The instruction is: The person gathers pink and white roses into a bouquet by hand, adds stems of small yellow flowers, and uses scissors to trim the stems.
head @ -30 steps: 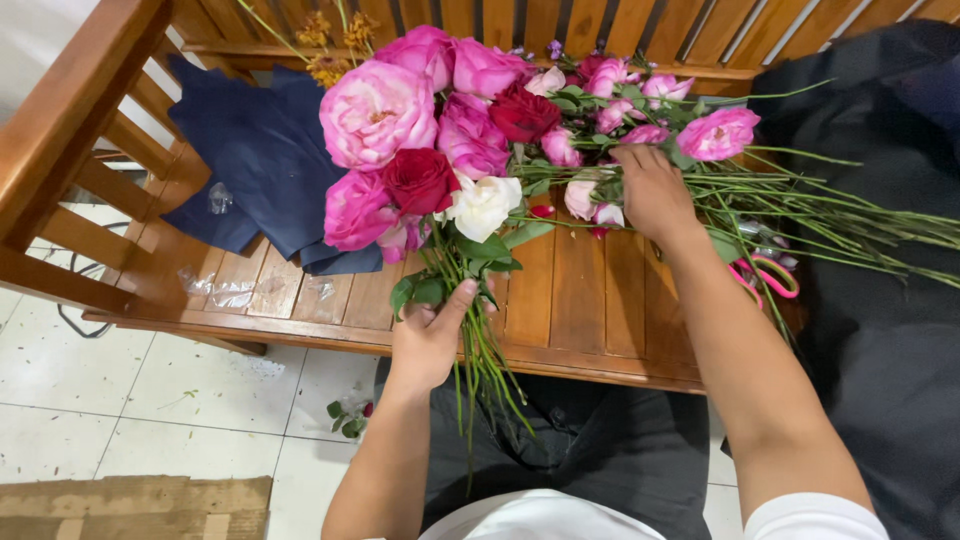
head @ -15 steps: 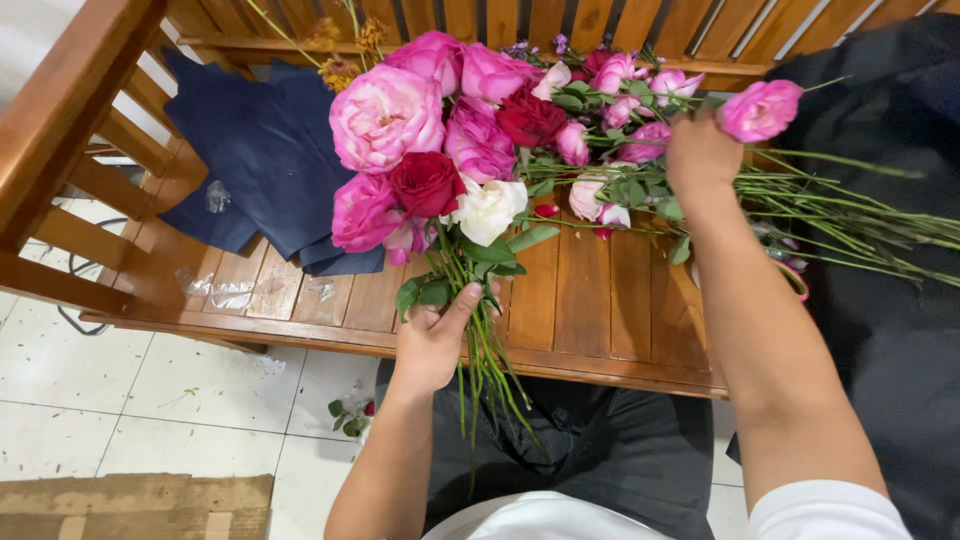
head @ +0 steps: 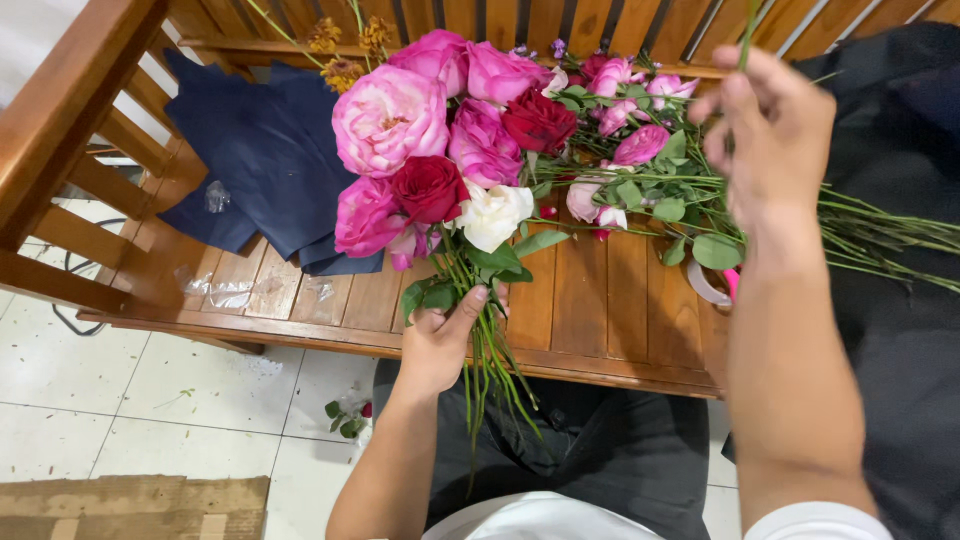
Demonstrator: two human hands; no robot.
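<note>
Bouquet (head: pixel 440 160) of pink, red and white blooms sits over the wooden bench (head: pixel 590 300), heads fanned up so gaps show. Left hand (head: pixel 440 345) clamps the stems low, fingers wrapped tight. Right hand (head: pixel 775 135) is raised, fingertips pinching a thin green stem (head: pixel 748 30), above the loose flowers (head: pixel 640 190).

Your right hand (head: pixel 770 140) pinches a green stem (head: pixel 748 35) that runs off the top edge, its flower unseen, while your wrist hides most of a pink-and-white object (head: pixel 712 285) on the bench (head: pixel 600 300), too covered to identify.
</note>
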